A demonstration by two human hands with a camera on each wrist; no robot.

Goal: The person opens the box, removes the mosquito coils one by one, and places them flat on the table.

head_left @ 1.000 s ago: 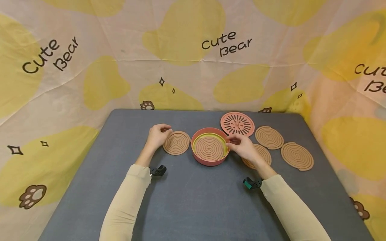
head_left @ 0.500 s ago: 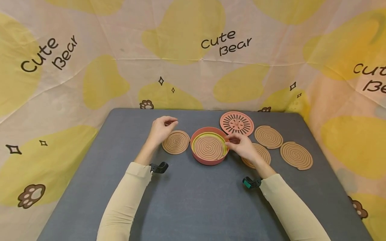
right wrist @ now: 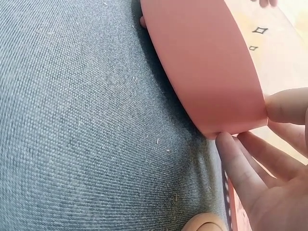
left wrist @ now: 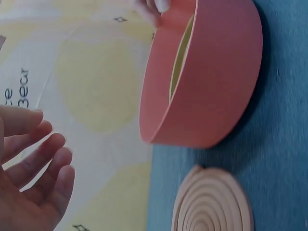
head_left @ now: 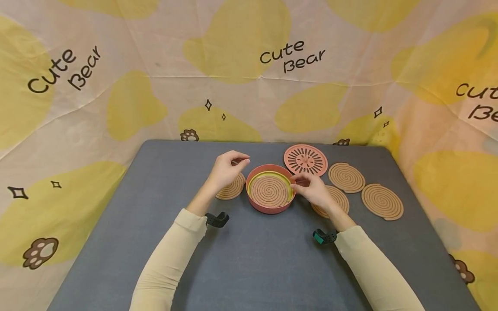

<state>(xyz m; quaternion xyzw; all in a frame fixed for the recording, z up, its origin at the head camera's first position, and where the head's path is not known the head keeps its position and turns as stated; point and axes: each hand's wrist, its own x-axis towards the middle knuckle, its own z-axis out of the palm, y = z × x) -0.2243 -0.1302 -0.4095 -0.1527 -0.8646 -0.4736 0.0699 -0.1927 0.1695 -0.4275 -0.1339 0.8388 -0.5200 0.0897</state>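
A round pink mosquito coil holder [head_left: 272, 210] stands mid-table, its yellow inner ring [head_left: 291, 188] around a brown mosquito coil [head_left: 268, 190] lying inside. My right hand [head_left: 312, 188] grips the holder's right side, with the thumb at the rim and fingertips against the wall [right wrist: 207, 62] in the right wrist view. Left of the holder, my left hand [head_left: 227, 169] hovers with loosely bent fingers and nothing in them. It partly hides another mosquito coil [head_left: 231, 190], which lies flat on the table and also shows in the left wrist view.
The slotted pink lid [head_left: 305, 160] lies behind the holder to the right. Further mosquito coils lie at the right: one [head_left: 337, 199] partly under my right hand, one [head_left: 347, 177] behind it and one [head_left: 383, 201] farther right. A patterned cloth [head_left: 233, 56] rises behind the table.
My left hand has risen off the left mosquito coil and moved right, toward the holder. My right hand and the holder have stayed in place.
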